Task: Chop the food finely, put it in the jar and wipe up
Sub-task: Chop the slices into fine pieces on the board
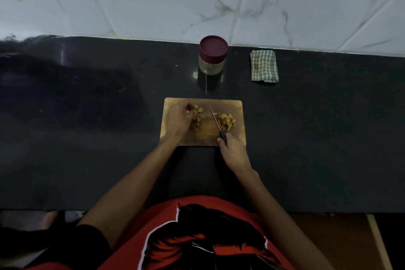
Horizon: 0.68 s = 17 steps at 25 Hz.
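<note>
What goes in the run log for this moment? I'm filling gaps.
step: chopping | left hand: holds unchopped pieces | right hand: grips knife | jar: lidded

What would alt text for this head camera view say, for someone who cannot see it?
A person chops food on a wooden cutting board: the right hand grips a knife beside a chopped pile, the left hand gathers unchopped pieces. Behind, on the dark counter, stand a lidded jar and a folded checked cloth.

No legible txt, labels or nos. anywhere in view
</note>
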### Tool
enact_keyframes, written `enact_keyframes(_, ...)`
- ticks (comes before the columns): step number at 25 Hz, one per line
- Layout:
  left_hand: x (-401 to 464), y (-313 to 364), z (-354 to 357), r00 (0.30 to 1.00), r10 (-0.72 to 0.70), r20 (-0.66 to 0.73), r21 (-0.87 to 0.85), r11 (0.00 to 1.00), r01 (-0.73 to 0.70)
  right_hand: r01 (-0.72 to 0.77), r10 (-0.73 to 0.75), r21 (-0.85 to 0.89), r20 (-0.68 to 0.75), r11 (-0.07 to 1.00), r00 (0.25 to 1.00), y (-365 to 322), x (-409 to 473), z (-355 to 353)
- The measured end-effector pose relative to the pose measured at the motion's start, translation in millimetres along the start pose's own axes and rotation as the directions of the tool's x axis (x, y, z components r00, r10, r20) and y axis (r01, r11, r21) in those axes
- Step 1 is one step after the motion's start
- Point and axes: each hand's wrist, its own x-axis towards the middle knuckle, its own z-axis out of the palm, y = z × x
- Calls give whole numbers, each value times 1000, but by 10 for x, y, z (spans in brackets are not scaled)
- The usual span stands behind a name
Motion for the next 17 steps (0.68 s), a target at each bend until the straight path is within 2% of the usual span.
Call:
enact_keyframes(3,-10,-6,-57,999,-46,-3,-124,991,45,-5,5,-2,3,1000,1000,10,11,9)
enact_keyframes(5,-33,13,-17,998,-12,60,-134,991,20,-7,7,-4,6,1000,1000,13,18,6)
enact_keyframes(8,-103,69,122,973,60,224,-54,997,-49,-1,1,-10,3,1000,1000,4,11,4)
enact_keyframes(10,-144,90,202,956,45,291,26,998,-55,3,-3,-5,-4,1000,1000,9,4,2)
enact_keyframes(13,-177,83,262,969,53,240,130,988,-87,-1,1,-15,-13,1000,1000,19,9,15)
enact_keyframes(17,-87,65,269,991,73,112,180,979,-92,-9,8,-21,-15,1000,1000,21,5,15)
